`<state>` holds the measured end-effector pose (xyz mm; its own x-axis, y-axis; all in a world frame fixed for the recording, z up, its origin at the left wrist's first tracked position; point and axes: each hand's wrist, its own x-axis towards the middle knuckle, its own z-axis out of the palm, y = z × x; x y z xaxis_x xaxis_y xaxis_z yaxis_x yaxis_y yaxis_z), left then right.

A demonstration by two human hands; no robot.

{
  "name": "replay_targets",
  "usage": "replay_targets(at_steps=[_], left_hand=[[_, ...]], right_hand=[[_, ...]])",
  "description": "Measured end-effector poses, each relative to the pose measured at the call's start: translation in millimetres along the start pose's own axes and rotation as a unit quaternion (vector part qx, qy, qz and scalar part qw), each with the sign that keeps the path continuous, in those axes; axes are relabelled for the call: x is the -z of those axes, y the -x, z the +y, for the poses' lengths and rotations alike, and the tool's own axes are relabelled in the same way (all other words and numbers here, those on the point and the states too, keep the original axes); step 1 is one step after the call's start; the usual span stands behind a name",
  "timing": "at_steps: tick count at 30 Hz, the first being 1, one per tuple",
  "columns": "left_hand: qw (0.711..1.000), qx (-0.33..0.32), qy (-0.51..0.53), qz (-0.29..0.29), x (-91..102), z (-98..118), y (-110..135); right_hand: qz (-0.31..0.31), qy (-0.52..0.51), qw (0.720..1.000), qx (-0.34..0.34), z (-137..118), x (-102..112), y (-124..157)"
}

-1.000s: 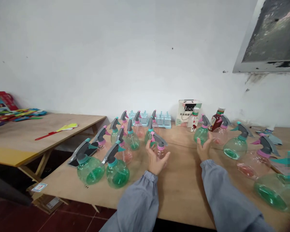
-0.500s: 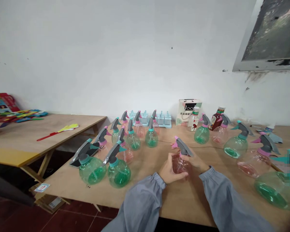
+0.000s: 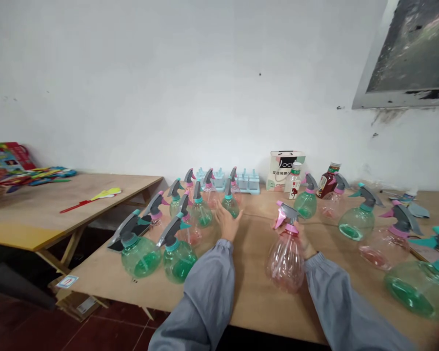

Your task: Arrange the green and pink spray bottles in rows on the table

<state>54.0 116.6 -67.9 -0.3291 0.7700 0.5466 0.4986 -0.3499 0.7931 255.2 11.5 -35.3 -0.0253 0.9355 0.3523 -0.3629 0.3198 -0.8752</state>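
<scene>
A clear pink spray bottle (image 3: pixel 284 263) with a grey and pink trigger head stands in front of me, tilted slightly. My right hand (image 3: pixel 303 240) is closed around its neck from behind and the right; most of its fingers are hidden by the bottle. Further left, my left hand (image 3: pixel 228 220) reaches out with thumb and fingers apart, right in front of a green spray bottle (image 3: pixel 232 206) in the back group. Whether it touches that bottle I cannot tell. Beside it stand another green spray bottle (image 3: pixel 202 214) and a pink spray bottle (image 3: pixel 190 231).
Several spray bottles line the right side, including a large green one (image 3: pixel 409 290). At the back are blue popsicle moulds (image 3: pixel 249 183), a paper bag (image 3: pixel 278 170), a white-labelled bottle (image 3: pixel 293 183) and a dark red bottle (image 3: pixel 327 181). A side table (image 3: pixel 32 214) bears hand clappers.
My left hand has let go of the pink spray bottle and moved left and away to the back group. The pink bottle has come nearer and turned more upright in my right hand.
</scene>
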Motion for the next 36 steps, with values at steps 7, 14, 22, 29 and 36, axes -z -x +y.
replay_targets(at_steps=[7, 14, 22, 29, 36], left_hand=[[0.997, 0.001, -0.069, -0.024, -1.6, -13, 20], [0.994, -0.023, -0.069, -0.085, 9.5, -3, 38], [0.992, -0.02, -0.051, -0.118, 9.8, 3, 38], [0.984, 0.002, -0.094, -0.154, 13.1, 8, 38], [0.983, 0.002, -0.101, -0.157, 14.1, 10, 37]], right_hand=[[-0.03, 0.0, 0.999, -0.024, 5, 5, -1], [-0.007, -0.006, 1.0, -0.025, 12, 11, -3], [-0.028, -0.013, 0.999, -0.033, 10, 8, 0], [-0.012, -0.017, 0.999, -0.045, 5, 0, 4], [0.006, 0.015, 0.998, -0.061, 3, 3, 5]])
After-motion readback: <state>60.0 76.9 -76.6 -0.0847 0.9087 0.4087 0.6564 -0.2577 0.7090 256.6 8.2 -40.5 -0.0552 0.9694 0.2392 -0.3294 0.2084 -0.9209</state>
